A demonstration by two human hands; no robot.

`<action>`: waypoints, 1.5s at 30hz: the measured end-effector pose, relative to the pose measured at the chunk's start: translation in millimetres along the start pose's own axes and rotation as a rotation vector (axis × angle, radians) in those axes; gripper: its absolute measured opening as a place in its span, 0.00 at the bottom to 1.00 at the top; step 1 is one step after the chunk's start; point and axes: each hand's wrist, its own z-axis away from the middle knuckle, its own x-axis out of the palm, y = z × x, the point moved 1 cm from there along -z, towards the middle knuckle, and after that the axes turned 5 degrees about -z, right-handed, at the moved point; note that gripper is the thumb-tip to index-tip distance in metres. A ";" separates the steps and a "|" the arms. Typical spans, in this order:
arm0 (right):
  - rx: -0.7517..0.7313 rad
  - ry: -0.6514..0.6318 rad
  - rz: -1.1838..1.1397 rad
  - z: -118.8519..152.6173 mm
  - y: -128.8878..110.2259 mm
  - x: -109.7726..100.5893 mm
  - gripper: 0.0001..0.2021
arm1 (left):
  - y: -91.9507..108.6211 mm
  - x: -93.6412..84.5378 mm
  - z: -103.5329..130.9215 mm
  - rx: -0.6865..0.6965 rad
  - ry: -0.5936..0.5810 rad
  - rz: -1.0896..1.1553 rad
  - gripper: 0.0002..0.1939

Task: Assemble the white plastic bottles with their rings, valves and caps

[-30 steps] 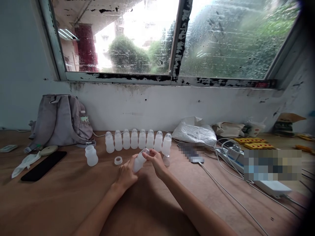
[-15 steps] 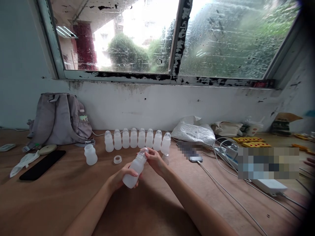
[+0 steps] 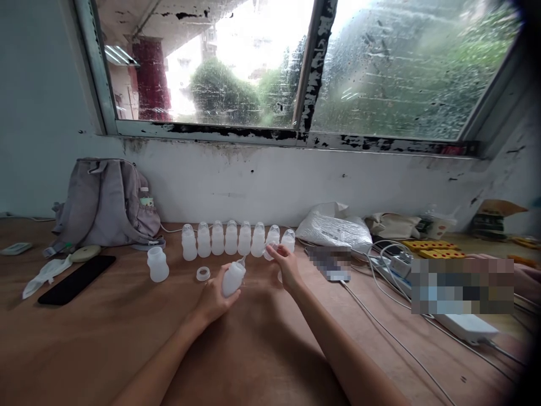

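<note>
The left hand's (image 3: pixel 216 296) fingers are curled round a tilted frosted baby bottle (image 3: pixel 232 280) above the brown surface (image 3: pixel 249 349), teat upward. The right hand's (image 3: pixel 288 268) fingers pinch a clear cap (image 3: pixel 267 254) nearly closed, before a row of 8 capped bottles (image 3: pixel 230 240). Leftward stand a loose ring (image 3: pixel 203 274) and 1 topless bottle (image 3: pixel 158 267).

The brown counter (image 3: pixel 139 338) carries a row of eight bottles (image 3: pixel 230 241). Relative to the row: ring (image 3: pixel 203 278), front; open bottle (image 3: pixel 159 269) and backpack (image 3: pixel 110 203), left; silver pouch (image 3: pixel 336 228), right.
</note>
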 end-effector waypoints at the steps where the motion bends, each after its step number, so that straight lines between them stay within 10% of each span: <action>1: -0.047 0.027 0.065 -3.7 -2.3 -5.8 0.16 | 0.5 -0.3 0.5 -0.003 0.033 -0.016 0.26; 10: -0.081 -0.165 0.915 -12.1 0.5 -28.0 0.16 | -2.1 3.1 0.9 -0.033 0.101 0.048 0.25; 28: -0.038 -0.273 1.039 -7.0 10.2 -36.3 0.17 | 1.8 4.9 3.4 0.007 0.092 0.042 0.25; 38: -0.111 -0.554 0.268 35.9 -19.0 35.8 0.14 | 0.7 13.4 5.8 -0.014 0.034 0.082 0.17; 45: 0.053 -0.618 0.094 41.9 -21.5 37.9 0.14 | 1.6 13.0 2.6 -0.088 -0.129 0.339 0.12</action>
